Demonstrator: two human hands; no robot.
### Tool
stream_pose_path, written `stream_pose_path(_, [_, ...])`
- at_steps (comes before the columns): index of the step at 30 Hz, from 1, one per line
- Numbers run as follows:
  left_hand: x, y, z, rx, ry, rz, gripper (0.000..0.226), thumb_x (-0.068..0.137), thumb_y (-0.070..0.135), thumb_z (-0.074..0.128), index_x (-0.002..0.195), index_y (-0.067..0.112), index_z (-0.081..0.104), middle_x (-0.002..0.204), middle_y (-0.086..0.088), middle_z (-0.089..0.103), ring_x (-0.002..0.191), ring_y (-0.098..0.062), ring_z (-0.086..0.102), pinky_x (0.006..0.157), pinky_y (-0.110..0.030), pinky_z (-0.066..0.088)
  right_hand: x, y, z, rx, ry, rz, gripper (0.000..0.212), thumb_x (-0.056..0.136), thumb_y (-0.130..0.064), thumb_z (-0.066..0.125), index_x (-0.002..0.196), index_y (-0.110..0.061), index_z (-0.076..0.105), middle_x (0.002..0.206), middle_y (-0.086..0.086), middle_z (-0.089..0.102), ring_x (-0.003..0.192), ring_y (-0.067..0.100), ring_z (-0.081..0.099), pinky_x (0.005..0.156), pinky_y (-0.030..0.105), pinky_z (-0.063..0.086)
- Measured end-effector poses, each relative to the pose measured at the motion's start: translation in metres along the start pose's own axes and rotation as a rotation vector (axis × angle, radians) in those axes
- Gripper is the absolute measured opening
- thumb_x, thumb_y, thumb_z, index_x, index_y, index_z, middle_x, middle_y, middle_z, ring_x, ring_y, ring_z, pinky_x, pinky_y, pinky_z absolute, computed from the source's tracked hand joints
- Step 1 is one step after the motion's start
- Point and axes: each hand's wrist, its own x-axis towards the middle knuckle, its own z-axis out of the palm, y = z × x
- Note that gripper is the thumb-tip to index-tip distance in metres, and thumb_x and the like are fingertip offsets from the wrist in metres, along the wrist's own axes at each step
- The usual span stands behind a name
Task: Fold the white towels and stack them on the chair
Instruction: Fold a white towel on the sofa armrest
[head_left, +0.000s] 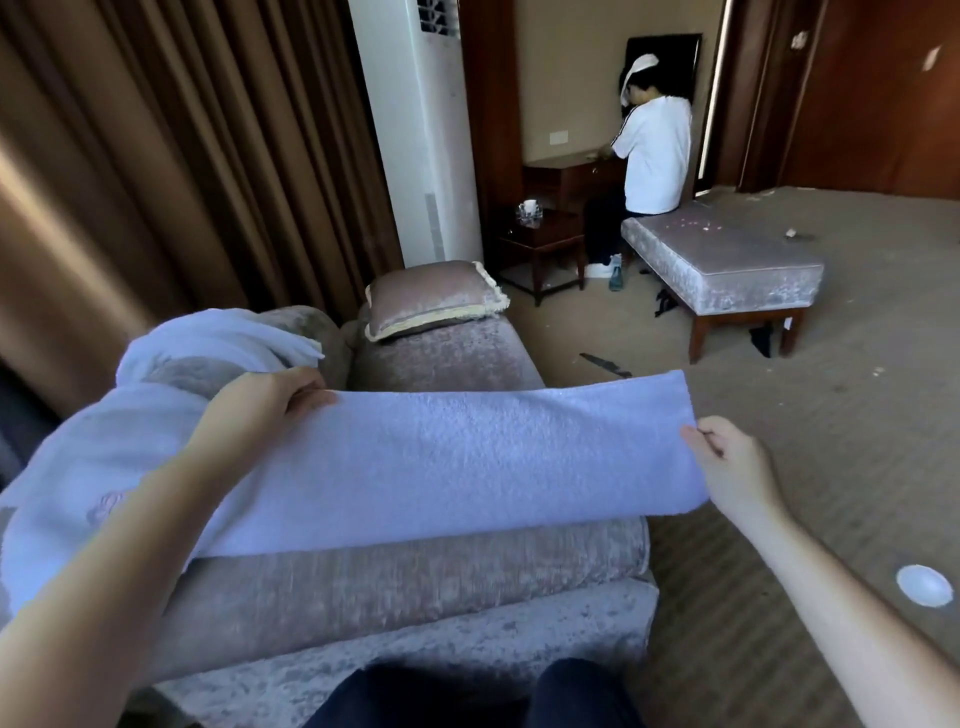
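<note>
Our left hand (262, 402) and right hand (730, 460), far apart, each pinched one end of the white towel (467, 457) over the chair (415, 577). Next, we thought, the ends must meet to fold it.

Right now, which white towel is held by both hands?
The flat towel stretched across the chair arm, pinched between left hand and right hand; the crumpled towels lie at left, unheld.

looks like a hotel room | brown curtains (156, 156), velvet armchair (415, 587), bench (727, 260), standing AC unit (421, 130), carpet (831, 415)
</note>
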Motion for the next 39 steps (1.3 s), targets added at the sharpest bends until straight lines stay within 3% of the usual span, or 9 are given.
stream_pose_path(4, [0.027,-0.011,0.034,0.092,-0.108,-0.029,0.007,0.095,0.022,0.057,0.093,0.019,0.062,0.072,-0.004,0.063,0.066,-0.023,0.057,0.062,-0.036,0.045,0.014,0.015,0.024,-0.163,-0.06,0.076,0.033,0.096,-0.018,0.055,0.07,0.002,0.052,0.057,0.014,0.047,0.053,0.026,0.041,0.053,0.034,0.024])
stream_pose_path(10, [0.034,-0.024,0.072,0.134,-0.194,0.011,0.012,0.096,0.026,0.056,0.087,0.019,0.061,0.067,-0.005,0.062,0.062,-0.022,0.056,0.051,-0.031,0.031,0.013,0.034,0.037,-0.238,-0.141,0.156,0.026,0.093,-0.018,0.058,0.069,-0.008,0.059,0.061,0.014,0.059,0.056,0.025,0.049,0.053,0.032,0.03])
stream_pose_path(15, [0.028,-0.024,0.079,0.192,-0.102,0.234,0.016,0.079,0.025,0.078,0.088,0.02,0.066,0.083,0.0,0.065,0.078,-0.026,0.062,0.062,-0.032,0.04,0.006,0.035,0.037,-0.142,-0.102,0.146,0.025,0.092,-0.015,0.06,0.069,-0.005,0.06,0.058,0.01,0.057,0.057,0.023,0.05,0.055,0.034,0.035])
stream_pose_path(20, [-0.01,0.038,0.076,-0.168,-0.089,0.45,0.026,0.088,0.045,0.051,0.086,0.024,0.066,0.088,0.013,0.063,0.079,-0.009,0.052,0.069,-0.028,0.042,-0.009,0.034,0.031,0.109,-0.103,0.223,0.002,0.092,-0.019,0.062,0.092,-0.02,0.064,0.082,-0.002,0.069,0.08,0.016,0.064,0.07,0.035,0.047])
stream_pose_path(23, [-0.035,0.054,0.088,-0.195,-0.17,0.487,0.026,0.087,0.05,0.055,0.093,0.026,0.06,0.093,0.015,0.057,0.079,-0.011,0.053,0.07,-0.028,0.045,-0.024,0.039,0.029,0.218,-0.095,0.267,0.016,0.092,-0.017,0.063,0.106,-0.025,0.06,0.083,0.004,0.069,0.079,0.017,0.065,0.066,0.031,0.049])
stream_pose_path(27, [-0.041,0.06,0.091,-0.172,-0.116,0.469,0.02,0.089,0.043,0.051,0.088,0.024,0.058,0.089,0.013,0.054,0.076,-0.009,0.046,0.069,-0.023,0.038,-0.039,0.042,0.025,0.16,-0.076,0.219,0.016,0.092,-0.017,0.062,0.095,-0.032,0.059,0.066,0.024,0.059,0.056,0.021,0.047,0.056,0.03,0.032])
stream_pose_path(31, [-0.039,0.066,0.091,-0.196,-0.128,0.473,0.011,0.089,0.036,0.049,0.084,0.028,0.054,0.085,0.015,0.052,0.075,-0.006,0.043,0.07,-0.022,0.034,-0.044,0.04,0.028,-0.011,-0.099,0.183,0.013,0.091,-0.019,0.061,0.087,-0.03,0.057,0.058,0.008,0.062,0.05,0.021,0.05,0.051,0.031,0.035])
stream_pose_path(34, [-0.048,0.059,0.076,-0.191,-0.144,0.426,0.015,0.091,0.039,0.048,0.093,0.032,0.06,0.095,0.017,0.056,0.082,-0.009,0.052,0.072,-0.026,0.039,-0.048,0.03,0.029,-0.247,-0.047,0.107,0.016,0.084,-0.015,0.066,0.089,-0.029,0.06,0.079,-0.006,0.065,0.071,0.025,0.062,0.06,0.035,0.046])
stream_pose_path(39, [-0.083,0.004,0.032,-0.113,0.027,0.245,0.025,0.093,0.038,0.044,0.1,0.024,0.064,0.104,0.01,0.063,0.094,-0.016,0.058,0.076,-0.035,0.045,-0.046,-0.027,0.043,-0.401,0.165,-0.302,0.027,0.078,0.0,0.069,0.101,-0.013,0.066,0.104,0.003,0.06,0.093,0.03,0.056,0.076,0.04,0.048])
